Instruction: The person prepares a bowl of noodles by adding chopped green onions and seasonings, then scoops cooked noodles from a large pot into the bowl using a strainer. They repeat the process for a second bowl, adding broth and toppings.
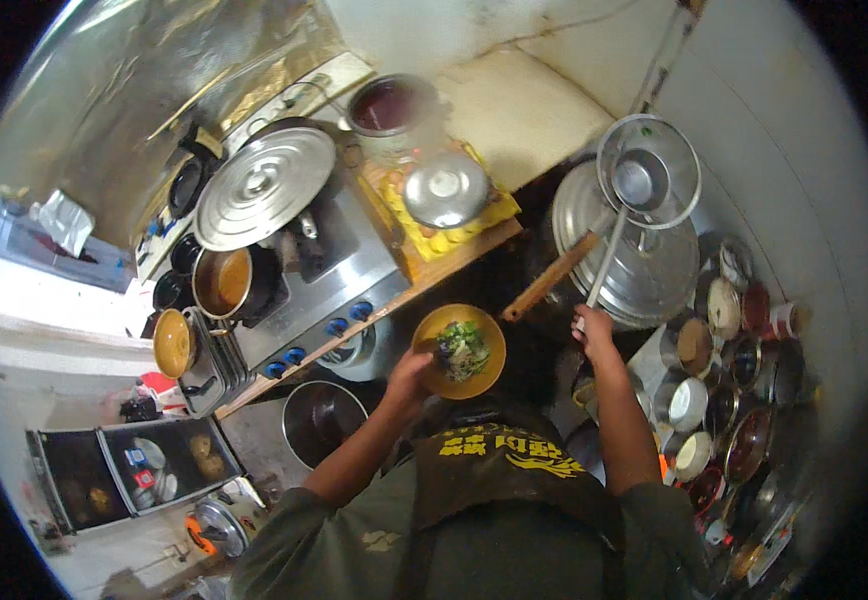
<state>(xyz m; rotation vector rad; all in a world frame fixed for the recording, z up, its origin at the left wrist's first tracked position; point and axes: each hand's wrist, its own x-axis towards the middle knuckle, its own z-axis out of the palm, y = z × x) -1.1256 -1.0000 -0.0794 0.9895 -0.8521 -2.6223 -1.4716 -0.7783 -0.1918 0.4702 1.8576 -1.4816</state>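
Note:
In front of my apron, my left hand [409, 381] grips the rim of a yellow bowl [494, 352]. Chopped green vegetables [464, 349] and some pale shreds lie inside it. My right hand [594, 330] is closed around the pale rod handle [606, 259] of a round mesh strainer [686, 142]. The strainer is over a large lidded metal pot [576, 202], and a small metal cup [638, 178] shows within its ring. A wooden handle [550, 276] slants beside the rod, its far end partly hidden near the pot.
To the left, a stove [359, 262] carries a large metal lid [254, 187] and a pot of brown liquid [224, 281]. A steaming pot of dark red liquid [385, 109] stands behind. Another lid [445, 187] rests on a yellow egg tray [426, 244]. Several seasoning containers [689, 405] crowd the right.

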